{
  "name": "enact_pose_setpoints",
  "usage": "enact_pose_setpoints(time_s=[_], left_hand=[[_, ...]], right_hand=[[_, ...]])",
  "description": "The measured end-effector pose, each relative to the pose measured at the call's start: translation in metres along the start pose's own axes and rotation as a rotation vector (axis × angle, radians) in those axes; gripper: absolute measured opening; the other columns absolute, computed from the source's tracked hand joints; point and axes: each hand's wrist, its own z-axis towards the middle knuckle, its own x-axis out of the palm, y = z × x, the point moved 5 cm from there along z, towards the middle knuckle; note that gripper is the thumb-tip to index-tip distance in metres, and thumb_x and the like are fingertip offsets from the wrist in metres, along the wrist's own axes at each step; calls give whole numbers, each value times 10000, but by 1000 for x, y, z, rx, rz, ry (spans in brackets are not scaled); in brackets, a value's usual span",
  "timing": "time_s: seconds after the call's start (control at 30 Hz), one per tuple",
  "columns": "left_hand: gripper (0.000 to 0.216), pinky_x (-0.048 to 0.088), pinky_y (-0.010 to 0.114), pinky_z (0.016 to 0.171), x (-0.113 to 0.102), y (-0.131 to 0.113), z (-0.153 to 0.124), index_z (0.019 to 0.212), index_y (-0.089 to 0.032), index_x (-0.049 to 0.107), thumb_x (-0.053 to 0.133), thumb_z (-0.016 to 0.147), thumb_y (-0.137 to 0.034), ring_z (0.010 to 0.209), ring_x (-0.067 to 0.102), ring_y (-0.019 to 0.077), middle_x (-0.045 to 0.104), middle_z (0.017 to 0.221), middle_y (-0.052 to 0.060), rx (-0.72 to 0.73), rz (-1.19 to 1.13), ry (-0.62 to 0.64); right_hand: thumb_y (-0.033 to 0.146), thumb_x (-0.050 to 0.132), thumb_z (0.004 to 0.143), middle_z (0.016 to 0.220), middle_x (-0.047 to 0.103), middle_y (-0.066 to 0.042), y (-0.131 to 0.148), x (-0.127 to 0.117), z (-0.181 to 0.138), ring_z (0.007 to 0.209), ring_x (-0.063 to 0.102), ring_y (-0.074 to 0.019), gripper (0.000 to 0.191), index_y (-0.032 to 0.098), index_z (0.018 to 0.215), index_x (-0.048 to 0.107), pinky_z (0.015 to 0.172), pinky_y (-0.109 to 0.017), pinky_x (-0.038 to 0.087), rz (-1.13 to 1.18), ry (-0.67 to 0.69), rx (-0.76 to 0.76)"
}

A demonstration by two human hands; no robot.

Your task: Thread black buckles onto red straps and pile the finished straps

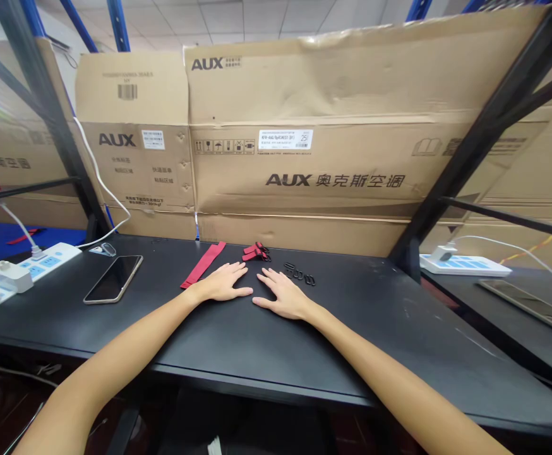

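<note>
The left hand (pixel 223 282) and the right hand (pixel 280 294) are laid palm-down on a matte black worktop (pixel 361 335), with the fingers (pixel 244 291) spread flat and released, nothing being grasped. A long flat red fabric strap (pixel 203 264) is laid diagonally just beyond the left hand. A small bunch of red strap pieces with black buckles (pixel 256 251) is placed farther off, between the hands, and a row of small black loops (pixel 299 274) lies just beyond the right hand. These pieces are seen apart, with none visibly joined to another. A smartphone (pixel 114 279) is lying well to the left.
</note>
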Motion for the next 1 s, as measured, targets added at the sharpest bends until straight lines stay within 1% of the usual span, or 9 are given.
enact_pose_setpoints(time_s=[0.27,0.37,0.47,0.53,0.6,0.7,0.77,0.87,1.0], left_hand=[[806,121,365,1126,1,2,1,1414,-179,311,356,799,-699,1379,213,241,265,1479,109,5,-6,-9],[776,167,356,1116,-1,3,2,1384,-181,372,358,802,-694,1360,264,240,338,1451,99,27,-7,-42],[685,239,360,1084,-4,5,3,1328,-179,449,353,836,-646,1310,352,251,414,1404,101,14,29,-99],[595,285,379,1049,-8,9,3,1276,-173,495,367,864,-583,1259,407,264,468,1352,117,-33,93,-134],[486,327,409,1002,-14,15,2,1217,-165,530,388,887,-493,1196,451,281,519,1275,136,-110,189,-165],[353,365,444,930,-24,28,-2,1136,-142,554,428,883,-354,1119,479,312,549,1171,175,-287,350,-202],[304,376,455,900,-29,37,-7,1097,-115,553,466,856,-277,1090,483,328,546,1124,203,-405,418,-217],[302,400,448,861,-33,49,-14,1083,-91,533,524,795,-181,1046,508,330,544,1073,217,-509,443,-197],[383,433,420,833,-32,55,-16,1108,-98,499,576,733,-122,1021,529,318,550,1056,206,-519,449,-133]], right_hand=[[749,333,779,1502,236,-73,-1,0,0,1397,128,-261,824,219,1410,344,1132,-432,92,-3,-10,-11],[750,336,778,1502,235,-79,0,-1,0,1395,133,-268,828,214,1409,346,1130,-435,96,5,-7,-8],[752,345,773,1500,242,-81,0,-1,0,1394,139,-272,835,211,1408,349,1129,-431,104,11,-6,-4],[755,346,770,1500,243,-80,0,-2,0,1394,138,-269,838,211,1408,349,1131,-427,103,12,-7,-3],[758,344,768,1501,239,-83,0,-1,0,1394,140,-265,844,207,1407,351,1132,-423,99,11,-6,1],[761,336,768,1503,231,-85,0,-1,0,1393,144,-270,844,209,1405,354,1130,-426,96,13,-3,8],[762,330,769,1502,236,-84,0,-1,-1,1390,151,-278,838,216,1404,357,1127,-433,100,12,-4,13],[763,327,769,1492,266,-86,0,-1,-2,1386,158,-292,829,219,1393,378,1121,-443,111,-11,-21,20],[760,315,776,1476,295,-95,-3,-2,-2,1380,142,-330,814,223,1382,395,1104,-493,103,-76,-67,68]])
